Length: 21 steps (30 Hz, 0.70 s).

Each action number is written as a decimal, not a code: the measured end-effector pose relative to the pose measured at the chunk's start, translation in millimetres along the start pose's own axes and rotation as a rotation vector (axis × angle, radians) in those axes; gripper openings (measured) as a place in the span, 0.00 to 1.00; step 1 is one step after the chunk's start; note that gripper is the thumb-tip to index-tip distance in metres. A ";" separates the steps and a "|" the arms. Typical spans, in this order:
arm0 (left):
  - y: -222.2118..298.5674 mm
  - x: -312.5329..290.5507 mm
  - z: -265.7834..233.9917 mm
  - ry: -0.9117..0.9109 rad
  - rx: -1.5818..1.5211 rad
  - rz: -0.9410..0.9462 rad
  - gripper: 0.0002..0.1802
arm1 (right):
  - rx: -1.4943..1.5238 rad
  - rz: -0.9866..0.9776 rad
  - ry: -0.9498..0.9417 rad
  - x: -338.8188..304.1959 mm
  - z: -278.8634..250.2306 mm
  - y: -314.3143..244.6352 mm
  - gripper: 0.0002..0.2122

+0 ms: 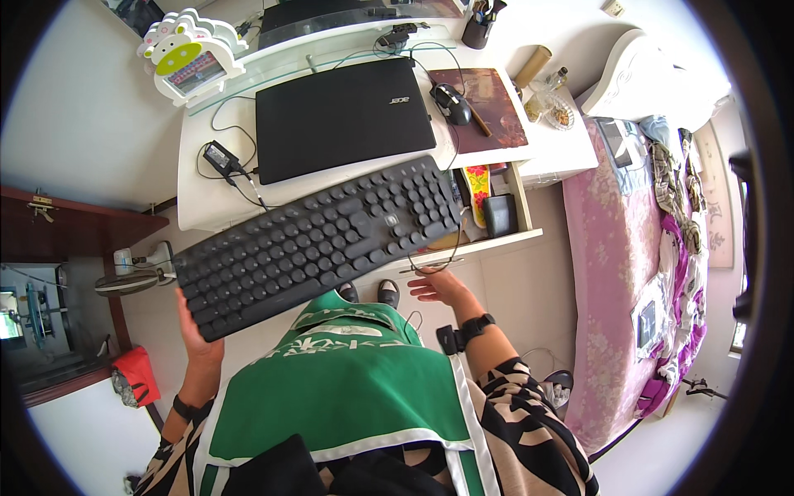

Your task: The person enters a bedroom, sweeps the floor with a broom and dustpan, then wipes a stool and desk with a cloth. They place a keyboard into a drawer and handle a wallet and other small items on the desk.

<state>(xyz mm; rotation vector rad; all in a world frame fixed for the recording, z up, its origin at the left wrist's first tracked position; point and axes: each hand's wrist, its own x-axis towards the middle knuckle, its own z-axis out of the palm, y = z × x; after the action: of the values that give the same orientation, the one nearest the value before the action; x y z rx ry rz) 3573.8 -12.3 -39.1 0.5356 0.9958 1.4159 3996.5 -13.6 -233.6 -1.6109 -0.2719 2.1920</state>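
A black keyboard (318,240) with round keys hangs tilted in front of the desk, its right end higher than its left. My left hand (199,341) grips its lower left end, with part of the fingers hidden beneath it. My right hand (441,287) is below the drawer front, fingers stretched out and apart. A thin dark cable (436,273) loops down from the keyboard close to those fingers. The pulled-out desk drawer (529,235) holds a black case (499,217) and a yellow item with red flowers (478,188); the keyboard covers its left part.
On the white desk (203,194) lie a closed black laptop (343,120), a power adapter (222,159) and a mouse (451,103) on a dark board. A bed (591,331) with clothes stands at right. A fan (136,283) and a red bag (136,376) are at left.
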 end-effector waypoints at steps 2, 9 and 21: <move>20.3 -1.2 -7.5 -0.073 -0.001 0.086 0.26 | -0.117 -0.074 -0.065 -25.6 -2.5 -8.6 0.22; 60.5 -20.4 -28.6 0.054 -0.122 0.265 0.26 | -0.359 -0.102 -0.029 -62.8 30.6 -50.3 0.34; 40.1 -61.4 -30.3 0.294 -0.158 0.295 0.27 | -0.324 -0.542 -0.335 -32.7 166.2 -145.0 0.15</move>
<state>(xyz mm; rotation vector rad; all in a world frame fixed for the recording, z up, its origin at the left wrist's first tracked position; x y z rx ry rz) 3534.6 -73.3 -6.7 0.3727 1.0545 1.8596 3877.4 116.1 -96.8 -1.1155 -1.0723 2.0299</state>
